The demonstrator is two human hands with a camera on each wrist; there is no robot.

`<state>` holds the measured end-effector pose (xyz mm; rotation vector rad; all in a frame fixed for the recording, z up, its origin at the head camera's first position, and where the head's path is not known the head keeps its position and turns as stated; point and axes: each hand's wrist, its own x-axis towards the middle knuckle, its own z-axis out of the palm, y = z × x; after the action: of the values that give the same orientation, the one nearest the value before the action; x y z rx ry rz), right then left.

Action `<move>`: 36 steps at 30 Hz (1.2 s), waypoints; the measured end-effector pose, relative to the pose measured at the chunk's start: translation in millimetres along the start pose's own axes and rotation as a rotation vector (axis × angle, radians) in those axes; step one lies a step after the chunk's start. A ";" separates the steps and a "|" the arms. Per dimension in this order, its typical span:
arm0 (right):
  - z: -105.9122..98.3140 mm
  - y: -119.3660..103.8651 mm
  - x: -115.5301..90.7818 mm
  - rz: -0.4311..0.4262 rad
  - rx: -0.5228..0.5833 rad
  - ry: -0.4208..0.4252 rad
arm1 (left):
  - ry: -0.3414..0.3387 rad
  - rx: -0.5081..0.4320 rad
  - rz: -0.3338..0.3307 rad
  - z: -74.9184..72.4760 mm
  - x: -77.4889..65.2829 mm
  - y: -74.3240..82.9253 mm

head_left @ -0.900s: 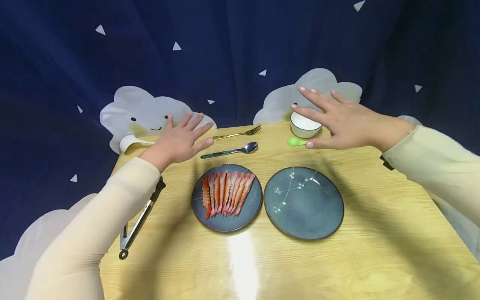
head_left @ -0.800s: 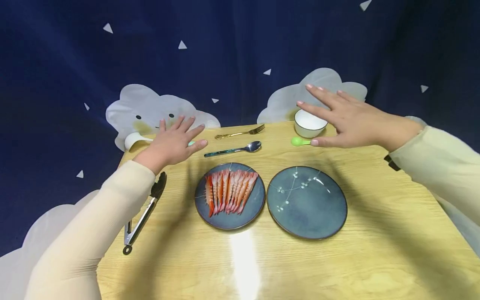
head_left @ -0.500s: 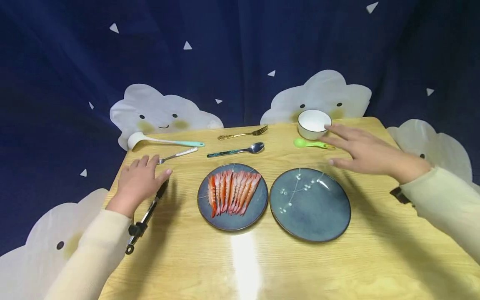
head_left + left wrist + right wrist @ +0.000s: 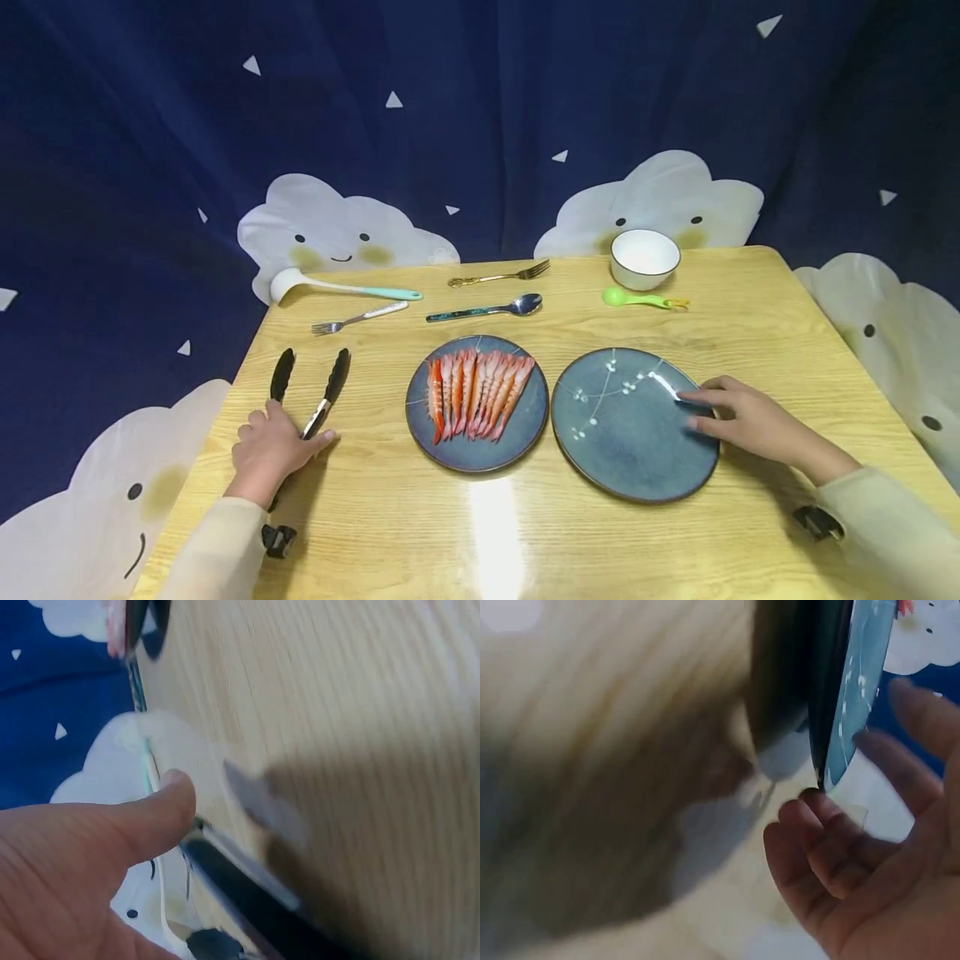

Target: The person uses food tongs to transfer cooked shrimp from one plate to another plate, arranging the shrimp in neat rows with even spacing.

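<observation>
Fingers (image 4: 257, 419) of L hand (image 4: 268, 450) loosely spread over tongs (image 4: 335, 382); R hand (image 4: 757, 425) likewise open, around R rim of blue plate (image 4: 626, 454); contact unclear for both.
Tongs: shiny metal arms w/ black scalloped heads, splayed in a V. Blue plate: round, glazed, dk rim, raised-looking white sprig; beside it, smaller plate (image 4: 480, 458) w/ row of ridged orange-pink shrimp (image 4: 474, 392). Desk (image 4: 390, 533): pale wood-grain, glossy, bright reflection nr front; behind, navy curtain (image 4: 450, 100) w/ white triangles & smiling clouds. Tongs at desk's L side, heads pointing away from person, hinge end twd person, long axis approx front-to-back. Blue plate lies flat, R of ctr, pattern on its far-L part.
</observation>
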<state>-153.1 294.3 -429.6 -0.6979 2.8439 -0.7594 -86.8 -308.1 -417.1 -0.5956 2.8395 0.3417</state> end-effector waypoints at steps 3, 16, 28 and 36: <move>4.8 3.4 -2.8 0.147 0.194 -0.084 | -0.045 -0.032 -0.034 -1.5 4.2 -6.9; 16.3 17.9 -15.1 0.368 0.902 -0.327 | -0.098 -0.218 -0.006 -1.9 22.3 -22.4; 19.8 11.0 -11.0 0.397 0.886 -0.256 | -0.069 -0.398 0.278 -8.6 -10.9 38.0; 19.8 7.4 -10.7 0.428 0.864 -0.226 | -0.118 -0.453 0.461 -3.9 -51.1 91.3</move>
<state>-142.2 296.1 -450.5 -0.0345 2.0251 -1.5201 -79.8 -209.1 -383.6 0.0270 2.7623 1.0758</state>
